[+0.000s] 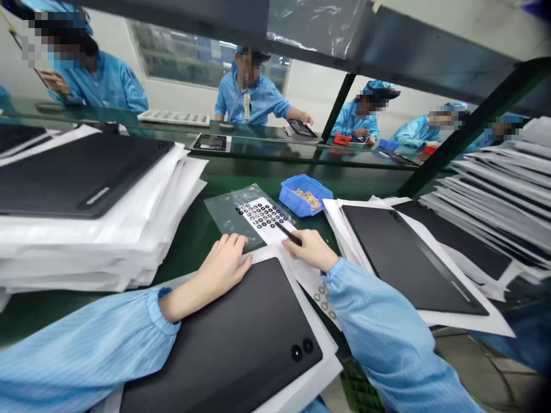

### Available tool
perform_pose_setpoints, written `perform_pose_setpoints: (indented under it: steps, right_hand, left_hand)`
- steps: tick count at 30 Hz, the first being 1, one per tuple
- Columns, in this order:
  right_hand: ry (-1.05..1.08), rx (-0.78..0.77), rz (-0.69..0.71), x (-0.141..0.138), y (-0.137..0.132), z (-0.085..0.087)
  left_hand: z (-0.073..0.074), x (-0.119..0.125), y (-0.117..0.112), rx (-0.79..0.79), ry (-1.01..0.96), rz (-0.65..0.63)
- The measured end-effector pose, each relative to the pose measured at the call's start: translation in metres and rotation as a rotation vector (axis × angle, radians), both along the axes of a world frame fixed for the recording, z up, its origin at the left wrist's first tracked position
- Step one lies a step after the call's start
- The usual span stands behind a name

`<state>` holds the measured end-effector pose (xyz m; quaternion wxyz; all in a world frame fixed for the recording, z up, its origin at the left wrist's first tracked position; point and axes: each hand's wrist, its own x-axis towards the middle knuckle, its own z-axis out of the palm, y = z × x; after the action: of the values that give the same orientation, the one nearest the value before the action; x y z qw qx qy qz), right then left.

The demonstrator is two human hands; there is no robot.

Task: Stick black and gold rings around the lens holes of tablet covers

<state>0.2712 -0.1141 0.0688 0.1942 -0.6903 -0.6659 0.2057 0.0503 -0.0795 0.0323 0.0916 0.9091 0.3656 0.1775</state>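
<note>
My left hand (224, 271) rests flat on the upper edge of a black tablet (224, 350), which lies on a white sheet (331, 358) with its back facing up. Two round camera rings (302, 349) show near the tablet's lower right corner. My right hand (310, 249) grips a slim black tool (288, 233), its tip over a printed sheet of black ring stickers (262, 218). Below my right wrist, a strip of pale rings (325, 301) is partly hidden by my sleeve.
A clear plastic bag (228, 218) lies under the sticker sheet. A blue bin (305, 195) holds small parts. Black tablets on white sheets are stacked left (77, 178) and right (413, 258). Several co-workers (252, 92) in blue sit beyond a glass shelf (258, 140).
</note>
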Motion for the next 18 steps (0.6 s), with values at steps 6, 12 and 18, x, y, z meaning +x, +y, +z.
perform_pose_setpoints:
  steps: [6, 12, 18]
  right_hand:
    - [0.092, -0.046, 0.063, -0.003, 0.000, -0.010]
    - [0.205, -0.087, 0.169, 0.003, 0.000, -0.009]
    - [0.503, -0.185, 0.334, 0.001, -0.006, -0.006]
  left_hand:
    - [0.000, 0.000, 0.002, -0.053, 0.010, -0.067]
    - [0.005, -0.001, -0.005, -0.061, -0.045, -0.114]
    - [0.017, -0.003, -0.012, -0.155, -0.084, -0.088]
